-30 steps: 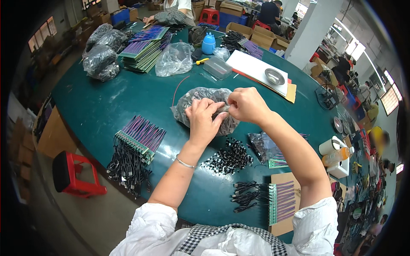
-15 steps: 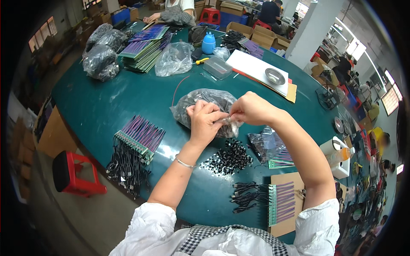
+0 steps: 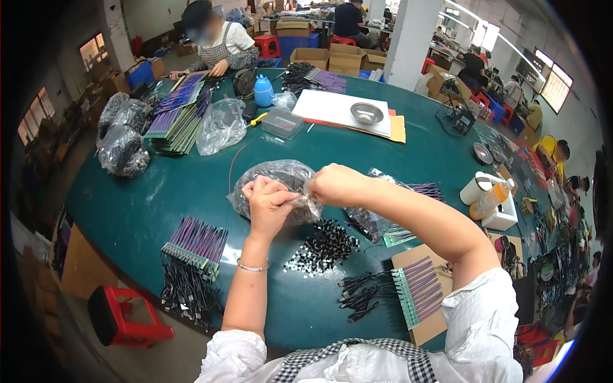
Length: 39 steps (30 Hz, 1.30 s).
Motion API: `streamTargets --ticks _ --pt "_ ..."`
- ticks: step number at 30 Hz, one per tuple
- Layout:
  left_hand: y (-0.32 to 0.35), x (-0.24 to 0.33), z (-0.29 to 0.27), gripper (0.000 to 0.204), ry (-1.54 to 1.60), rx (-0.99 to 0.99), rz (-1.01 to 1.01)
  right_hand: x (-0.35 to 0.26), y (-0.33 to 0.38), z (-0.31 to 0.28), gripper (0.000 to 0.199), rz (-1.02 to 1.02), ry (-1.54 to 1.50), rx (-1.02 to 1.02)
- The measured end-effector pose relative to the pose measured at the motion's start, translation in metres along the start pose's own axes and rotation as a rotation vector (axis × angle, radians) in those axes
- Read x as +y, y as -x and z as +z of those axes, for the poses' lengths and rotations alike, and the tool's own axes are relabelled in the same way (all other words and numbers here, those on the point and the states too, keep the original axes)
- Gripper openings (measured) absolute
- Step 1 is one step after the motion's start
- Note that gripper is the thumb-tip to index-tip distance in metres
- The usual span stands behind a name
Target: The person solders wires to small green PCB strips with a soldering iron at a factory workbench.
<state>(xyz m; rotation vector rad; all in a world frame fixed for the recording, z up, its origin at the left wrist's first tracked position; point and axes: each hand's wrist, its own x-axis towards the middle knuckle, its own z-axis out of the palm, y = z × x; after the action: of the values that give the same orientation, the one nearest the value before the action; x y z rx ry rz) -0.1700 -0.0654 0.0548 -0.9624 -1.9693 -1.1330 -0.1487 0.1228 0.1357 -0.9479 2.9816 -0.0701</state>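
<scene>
A clear plastic bag [image 3: 281, 171] with dark contents lies on the green table in front of me. My left hand [image 3: 267, 199] pinches the near right part of the bag, its fingers bent over the film. Close beside it, my right hand [image 3: 329, 185] is closed on the bag's gathered edge. What the bag contains is too blurred to name. Just nearer than the bag spreads a loose pile of small black parts [image 3: 331, 246]. A second clear bag [image 3: 370, 220] with dark items rests right of the pile, partly behind my right forearm.
Circuit board strips with purple wires and black cables [image 3: 195, 249] lie at left, and similar strips [image 3: 405, 297] sit on cardboard at right. Farther back are a white board [image 3: 338, 110] with a metal bowl [image 3: 366, 113], a plastic box [image 3: 282, 124] and a blue bottle [image 3: 263, 91]. A co-worker [image 3: 220, 45] sits across the table.
The whole view has shifted, bringing the co-worker across the table more fully into sight. Both hands stay on the bag, close together, with little visible change in their grip.
</scene>
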Motion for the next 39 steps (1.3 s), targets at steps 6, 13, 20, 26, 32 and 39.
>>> streamTargets --ticks 6,13,20,26,32,39 --pt "-0.001 0.002 -0.004 0.019 -0.016 -0.066 -0.007 -0.001 0.005 0.011 0.012 -0.127 -0.265 0.234" --pt "-0.001 -0.006 -0.013 0.021 0.127 -0.117 0.001 -0.007 0.002 -0.004 0.013 -0.074 -0.395 -0.011" --pt "0.0 -0.015 -0.018 0.02 0.228 -0.135 -0.052 -0.016 -0.005 0.009 0.014 -0.16 -0.185 0.109" --pt "-0.019 0.025 -0.022 0.036 0.09 -0.2 -0.104 -0.003 -0.011 0.006 0.02 0.016 -0.024 0.374" --pt "-0.013 0.037 0.004 0.034 -0.052 0.043 -0.281 -0.002 -0.019 -0.008 0.016 0.061 -0.135 0.561" --pt "-0.002 0.017 0.017 0.024 -0.137 0.145 -0.116 -0.007 -0.007 -0.013 0.011 -0.001 -0.305 0.441"
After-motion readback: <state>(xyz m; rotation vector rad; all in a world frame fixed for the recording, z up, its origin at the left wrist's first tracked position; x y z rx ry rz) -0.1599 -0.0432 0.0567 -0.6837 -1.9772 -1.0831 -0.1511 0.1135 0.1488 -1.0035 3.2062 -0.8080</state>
